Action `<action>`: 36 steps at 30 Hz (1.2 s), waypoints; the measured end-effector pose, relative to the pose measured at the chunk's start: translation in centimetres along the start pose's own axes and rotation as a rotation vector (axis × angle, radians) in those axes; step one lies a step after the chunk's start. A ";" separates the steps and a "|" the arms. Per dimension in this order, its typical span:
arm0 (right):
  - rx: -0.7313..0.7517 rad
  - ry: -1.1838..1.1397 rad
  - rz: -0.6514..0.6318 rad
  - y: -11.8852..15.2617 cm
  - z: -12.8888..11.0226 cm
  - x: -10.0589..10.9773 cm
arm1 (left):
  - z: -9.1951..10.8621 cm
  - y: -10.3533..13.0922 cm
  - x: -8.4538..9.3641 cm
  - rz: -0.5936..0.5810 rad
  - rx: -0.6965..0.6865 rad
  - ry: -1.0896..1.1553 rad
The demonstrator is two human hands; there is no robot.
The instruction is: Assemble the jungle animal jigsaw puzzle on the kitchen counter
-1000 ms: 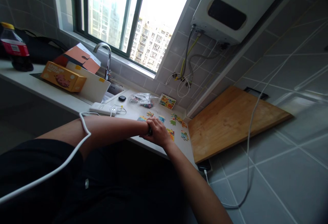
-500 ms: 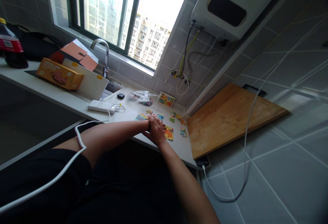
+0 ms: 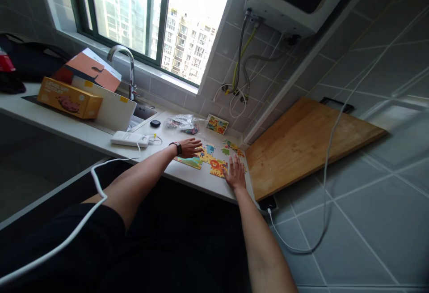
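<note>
My left hand [image 3: 190, 147], with a dark watch on its wrist, is spread flat at the upper left of the joined puzzle pieces [image 3: 190, 162] and holds nothing. On the right, my right hand [image 3: 235, 172] lies with fingers apart beside the orange lion piece [image 3: 217, 167], its fingertips near the green and yellow pieces [image 3: 233, 147]. A blue elephant piece [image 3: 210, 149] shows between the hands. Behind them a small picture card [image 3: 217, 124] leans against the wall. Some pieces are partly hidden under my right hand.
A plastic bag [image 3: 182, 123] lies behind my left hand. Left of it are a black case [image 3: 155, 123], a white power strip [image 3: 130, 138], the sink [image 3: 144, 112] and a yellow puzzle box [image 3: 69, 98]. A wooden board [image 3: 311, 143] leans at the right.
My hands, which were together over the pieces, have moved apart, left hand leftward and right hand rightward. More of the joined pieces now shows. The view has shifted slightly.
</note>
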State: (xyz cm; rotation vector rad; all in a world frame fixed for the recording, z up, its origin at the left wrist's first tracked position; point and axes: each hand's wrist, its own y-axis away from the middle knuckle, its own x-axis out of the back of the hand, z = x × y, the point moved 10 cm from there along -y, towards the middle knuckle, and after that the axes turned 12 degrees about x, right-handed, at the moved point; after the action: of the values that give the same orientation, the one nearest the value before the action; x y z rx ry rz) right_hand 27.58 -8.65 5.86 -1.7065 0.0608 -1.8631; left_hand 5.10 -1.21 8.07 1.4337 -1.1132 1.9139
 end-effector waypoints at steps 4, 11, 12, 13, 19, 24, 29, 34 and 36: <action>-0.070 0.025 -0.115 1.6 2.2 -1.6 | -1.8 0.6 -0.3 -0.014 0.041 -0.095; -0.280 -0.015 -0.160 3.3 5.5 -2.0 | -6.9 2.0 1.3 -0.035 0.213 -0.257; -0.333 -0.031 -0.145 3.6 6.0 -1.9 | -7.4 2.4 1.3 -0.039 0.235 -0.251; -0.393 -0.051 -0.134 3.9 6.7 -2.0 | -7.8 2.8 1.1 -0.048 0.261 -0.246; -0.614 -0.105 -0.130 4.8 9.9 -3.2 | -9.9 5.5 -1.3 -0.116 0.430 -0.261; -0.710 -0.106 -0.108 4.1 11.6 -3.9 | -11.3 7.1 -1.4 -0.039 0.576 -0.197; -0.804 -0.105 -0.054 4.4 11.4 -4.4 | -11.8 7.9 -1.4 -0.037 0.647 -0.163; -0.813 -0.109 0.029 4.9 10.7 -4.3 | -12.2 8.4 -1.4 -0.021 0.718 -0.179; -0.781 -0.119 0.064 4.7 10.4 -3.9 | -12.1 8.5 -1.4 -0.025 0.713 -0.185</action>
State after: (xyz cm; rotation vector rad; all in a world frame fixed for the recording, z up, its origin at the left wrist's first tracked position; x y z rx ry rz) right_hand 38.94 -7.02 2.20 -2.2700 0.8822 -1.7974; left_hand -7.57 4.39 2.76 2.0047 -0.4730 2.3166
